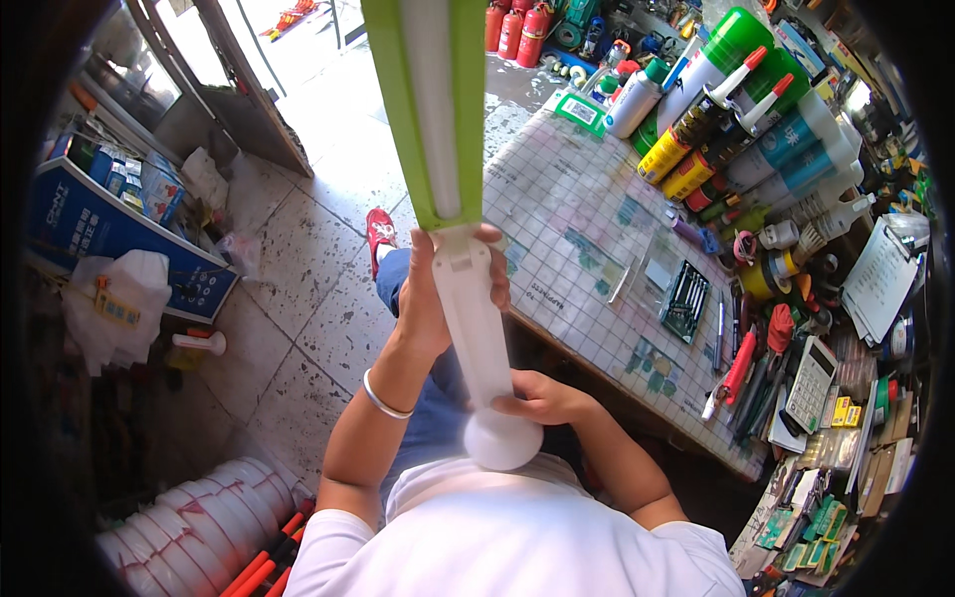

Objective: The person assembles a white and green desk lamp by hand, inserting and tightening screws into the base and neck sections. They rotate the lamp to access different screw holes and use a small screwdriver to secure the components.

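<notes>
Left of the lamp (476, 328), a box (159, 245) bears lettering (84, 235).

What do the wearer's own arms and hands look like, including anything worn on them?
The left hand and right hand are both bare, without gloves. A slim, pale, silvery-white bangle rings the left forearm near the wrist; no band shows on the right forearm. The short sleeves are plain white.

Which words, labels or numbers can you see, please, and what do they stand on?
I leave wording uncopied; print shows here:
Blue carton: large white lettering.
White paper sheets: marks too small to read.
Green-edged card: square code, too fine.
Green-and-white lamp: none visible.
</notes>
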Motion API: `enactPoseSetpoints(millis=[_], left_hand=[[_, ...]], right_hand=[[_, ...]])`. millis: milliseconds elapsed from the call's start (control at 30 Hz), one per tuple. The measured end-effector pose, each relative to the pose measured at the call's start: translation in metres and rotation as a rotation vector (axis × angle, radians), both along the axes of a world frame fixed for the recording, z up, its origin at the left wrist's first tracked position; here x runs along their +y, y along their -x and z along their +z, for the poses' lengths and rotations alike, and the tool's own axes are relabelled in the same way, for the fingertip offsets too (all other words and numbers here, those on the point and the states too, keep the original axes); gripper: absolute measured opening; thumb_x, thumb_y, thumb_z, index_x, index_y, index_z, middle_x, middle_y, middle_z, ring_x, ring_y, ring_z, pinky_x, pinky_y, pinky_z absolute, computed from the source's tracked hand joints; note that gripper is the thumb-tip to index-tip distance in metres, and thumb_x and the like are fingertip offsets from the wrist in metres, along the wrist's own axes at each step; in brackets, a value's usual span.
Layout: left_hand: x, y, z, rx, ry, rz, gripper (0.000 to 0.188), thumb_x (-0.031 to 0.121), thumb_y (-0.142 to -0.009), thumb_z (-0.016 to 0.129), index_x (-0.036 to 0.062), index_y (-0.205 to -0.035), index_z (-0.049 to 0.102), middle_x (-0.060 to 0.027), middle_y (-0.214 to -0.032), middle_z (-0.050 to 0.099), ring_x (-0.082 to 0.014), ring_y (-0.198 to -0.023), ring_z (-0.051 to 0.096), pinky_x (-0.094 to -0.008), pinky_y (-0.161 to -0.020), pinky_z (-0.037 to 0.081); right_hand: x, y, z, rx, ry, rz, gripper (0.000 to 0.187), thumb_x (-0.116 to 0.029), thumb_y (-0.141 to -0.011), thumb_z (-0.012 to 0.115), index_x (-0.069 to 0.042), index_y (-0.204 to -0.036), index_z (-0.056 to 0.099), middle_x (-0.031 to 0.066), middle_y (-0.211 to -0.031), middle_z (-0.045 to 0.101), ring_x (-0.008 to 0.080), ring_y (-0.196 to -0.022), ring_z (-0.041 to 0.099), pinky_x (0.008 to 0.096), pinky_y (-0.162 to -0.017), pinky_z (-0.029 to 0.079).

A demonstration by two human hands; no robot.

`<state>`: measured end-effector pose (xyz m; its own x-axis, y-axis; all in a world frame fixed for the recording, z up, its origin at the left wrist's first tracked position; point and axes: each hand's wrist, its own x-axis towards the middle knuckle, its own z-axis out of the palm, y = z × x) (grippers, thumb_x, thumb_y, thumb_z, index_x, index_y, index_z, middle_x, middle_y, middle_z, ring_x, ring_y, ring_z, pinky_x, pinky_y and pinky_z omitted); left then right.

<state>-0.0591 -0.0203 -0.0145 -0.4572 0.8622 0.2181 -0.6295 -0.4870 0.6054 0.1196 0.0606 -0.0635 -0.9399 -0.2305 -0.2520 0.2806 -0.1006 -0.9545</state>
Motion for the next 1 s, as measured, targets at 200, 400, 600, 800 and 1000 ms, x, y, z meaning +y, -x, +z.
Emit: enactPoseSetpoints(millis=[200,400,600,800,1000], left_hand=[[-0.011,-0.004,-0.006,-0.013,0.058,0.080,0.075,0.067,-0.088,0.029,-0.0004,-0.113,0.051,-0.0104,-0.076,0.057,-0.0186,-0.060,0.056,-0.0320,-0.055,0.048],[-0.009,-0.003,-0.010,-0.029,0.039,0.060,0.075,0.067,-0.088,0.028,0.0001,-0.113,0.052,-0.0100,-0.076,0.055,-0.0181,-0.060,0.055,-0.0322,-0.056,0.047],[-0.002,-0.004,-0.011,-0.049,0.086,0.043,0.075,0.068,-0.087,0.028,0.0009,-0.108,0.053,-0.0107,-0.077,0.055,-0.0189,-0.061,0.054,-0.0324,-0.056,0.047],[0.016,-0.006,-0.016,-0.020,0.132,-0.038,0.076,0.070,-0.086,0.025,0.0021,-0.109,0.050,-0.0089,-0.080,0.056,-0.0174,-0.068,0.056,-0.0297,-0.061,0.048],[0.042,-0.001,-0.027,-0.132,0.249,-0.094,0.066,0.063,-0.090,0.030,0.0029,-0.108,0.051,-0.0070,-0.078,0.052,-0.0169,-0.066,0.052,-0.0290,-0.060,0.047]], right_hand=[[0.034,-0.015,0.073,0.306,-1.021,-0.525,0.029,-0.004,-0.076,0.067,-0.005,-0.104,0.062,0.0110,-0.088,0.063,0.0224,-0.076,0.064,0.0295,-0.069,0.051],[0.107,-0.021,0.065,0.448,-1.775,-0.357,0.034,0.004,-0.072,0.060,-0.004,-0.105,0.060,0.0098,-0.106,0.056,0.0273,-0.086,0.060,0.0359,-0.071,0.050],[0.122,-0.016,0.046,0.552,-1.672,-0.440,0.015,0.001,-0.072,0.063,-0.004,-0.086,0.062,0.0072,-0.087,0.062,0.0261,-0.078,0.061,0.0356,-0.069,0.049],[0.110,-0.013,0.067,0.619,-1.248,-0.789,0.025,0.003,-0.078,0.062,-0.006,-0.101,0.059,0.0067,-0.086,0.065,0.0195,-0.073,0.063,0.0296,-0.069,0.050],[0.081,0.000,0.089,0.576,-0.888,-0.822,0.016,0.001,-0.085,0.060,-0.001,-0.100,0.058,0.0081,-0.088,0.065,0.0128,-0.074,0.062,0.0253,-0.069,0.051]])
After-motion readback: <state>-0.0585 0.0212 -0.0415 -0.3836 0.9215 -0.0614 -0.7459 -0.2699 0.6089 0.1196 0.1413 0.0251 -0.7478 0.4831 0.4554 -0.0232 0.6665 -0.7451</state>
